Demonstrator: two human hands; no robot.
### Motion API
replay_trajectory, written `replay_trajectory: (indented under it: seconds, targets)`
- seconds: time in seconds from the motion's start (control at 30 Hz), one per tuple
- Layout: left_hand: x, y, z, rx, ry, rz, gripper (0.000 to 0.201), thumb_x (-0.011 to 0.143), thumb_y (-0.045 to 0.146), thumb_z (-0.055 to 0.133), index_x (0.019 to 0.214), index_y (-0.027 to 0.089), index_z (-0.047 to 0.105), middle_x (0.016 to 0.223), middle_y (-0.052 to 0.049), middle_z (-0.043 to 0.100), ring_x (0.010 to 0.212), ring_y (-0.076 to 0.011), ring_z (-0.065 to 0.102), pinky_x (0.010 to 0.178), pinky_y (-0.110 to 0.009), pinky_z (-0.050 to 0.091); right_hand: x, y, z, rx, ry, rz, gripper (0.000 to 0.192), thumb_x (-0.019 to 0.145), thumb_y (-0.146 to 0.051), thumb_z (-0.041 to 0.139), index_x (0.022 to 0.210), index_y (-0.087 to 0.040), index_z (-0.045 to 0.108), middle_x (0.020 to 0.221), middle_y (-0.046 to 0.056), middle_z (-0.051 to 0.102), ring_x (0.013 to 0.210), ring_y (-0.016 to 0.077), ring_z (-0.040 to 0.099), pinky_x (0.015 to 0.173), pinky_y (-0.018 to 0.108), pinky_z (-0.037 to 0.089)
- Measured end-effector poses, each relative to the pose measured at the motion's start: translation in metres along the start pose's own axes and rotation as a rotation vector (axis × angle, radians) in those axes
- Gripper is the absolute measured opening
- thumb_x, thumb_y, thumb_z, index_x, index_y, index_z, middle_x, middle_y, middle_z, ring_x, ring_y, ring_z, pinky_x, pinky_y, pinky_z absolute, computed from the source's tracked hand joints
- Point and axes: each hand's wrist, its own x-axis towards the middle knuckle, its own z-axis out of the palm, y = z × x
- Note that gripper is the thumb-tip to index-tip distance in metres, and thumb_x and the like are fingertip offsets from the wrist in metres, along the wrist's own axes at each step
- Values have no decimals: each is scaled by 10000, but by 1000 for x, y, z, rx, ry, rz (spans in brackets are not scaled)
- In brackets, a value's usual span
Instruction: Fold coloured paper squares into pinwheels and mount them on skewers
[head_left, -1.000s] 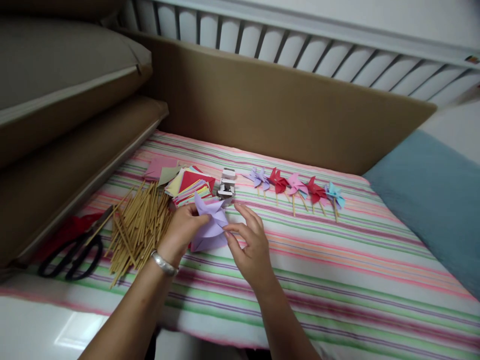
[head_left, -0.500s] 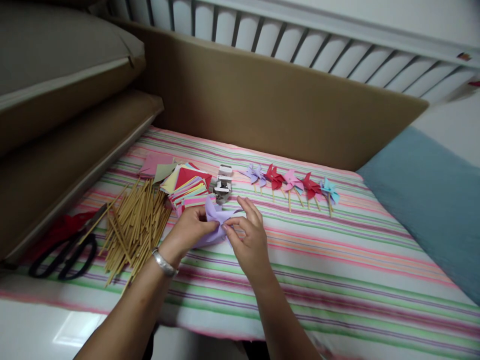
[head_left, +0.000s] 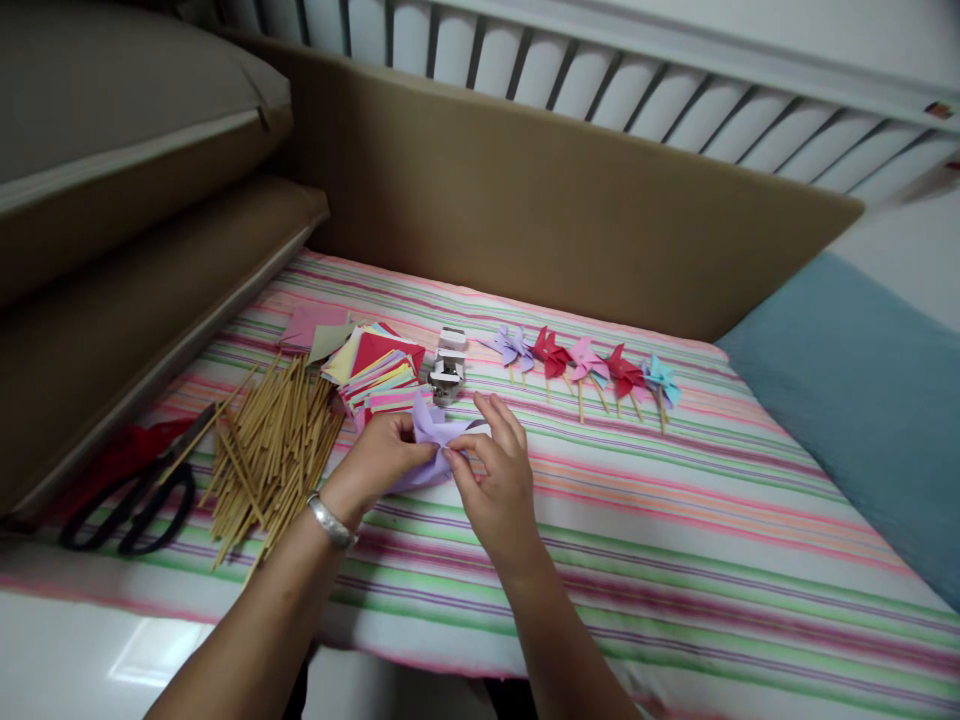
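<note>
A lilac square of paper (head_left: 431, 440) with its corners folded in lies on the striped cloth (head_left: 675, 520). My left hand (head_left: 375, 460) pinches its left side, a silver bracelet on the wrist. My right hand (head_left: 491, 470) pinches a folded corner at the paper's right with thumb and forefinger. Just behind the hands sit a small white stapler (head_left: 448, 366) and a stack of coloured paper squares (head_left: 375, 372). A heap of thin wooden sticks (head_left: 270, 450) lies to the left.
Several finished paper pinwheels (head_left: 585, 362) on sticks lie in a row behind and to the right. Black scissors (head_left: 131, 495) rest on red paper at the far left. A brown padded board (head_left: 570, 200) stands behind the cloth, and a blue cushion (head_left: 862, 400) is at the right.
Both hands have drawn the lilac paper's corners toward its middle, so it looks smaller and bunched between the fingers. My right hand went from hovering open to pinching the paper.
</note>
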Motion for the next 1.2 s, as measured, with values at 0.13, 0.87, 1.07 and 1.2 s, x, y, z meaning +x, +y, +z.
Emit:
replay_trajectory:
  seconds: [0.13, 0.87, 1.07, 1.2]
  targets:
    - [-1, 1, 0, -12, -8, -11, 122, 525, 154, 678, 641, 140, 711, 540, 4, 638, 453, -108, 493, 445, -204, 348, -1, 0, 1, 11, 9, 2, 82, 810, -151, 558, 797, -213, 609, 1334, 95, 490, 1316, 264, 331, 1033, 503, 331]
    - [0, 0, 1, 42, -41, -5, 67, 525, 173, 696, 585, 145, 682, 527, 7, 607, 493, -117, 491, 488, -216, 335, 0, 0, 1, 39, -41, 95, 98, 773, -139, 584, 805, -226, 616, 1265, 101, 546, 1248, 275, 415, 996, 515, 366]
    - [0, 2, 0, -30, 12, 3, 139, 523, 163, 696, 659, 150, 717, 574, -11, 651, 506, -134, 529, 508, -228, 359, 2, -3, -3, 312, 149, 378, 175, 786, -228, 578, 961, -216, 575, 1274, 115, 546, 1187, 259, 497, 869, 426, 484]
    - [-2, 3, 1, -67, 15, 8, 131, 526, 152, 691, 654, 154, 721, 585, -18, 669, 500, -131, 538, 507, -227, 368, 6, 3, -2, 624, 10, 641, 239, 685, -266, 676, 896, -196, 590, 994, 85, 679, 951, 230, 632, 817, 386, 506]
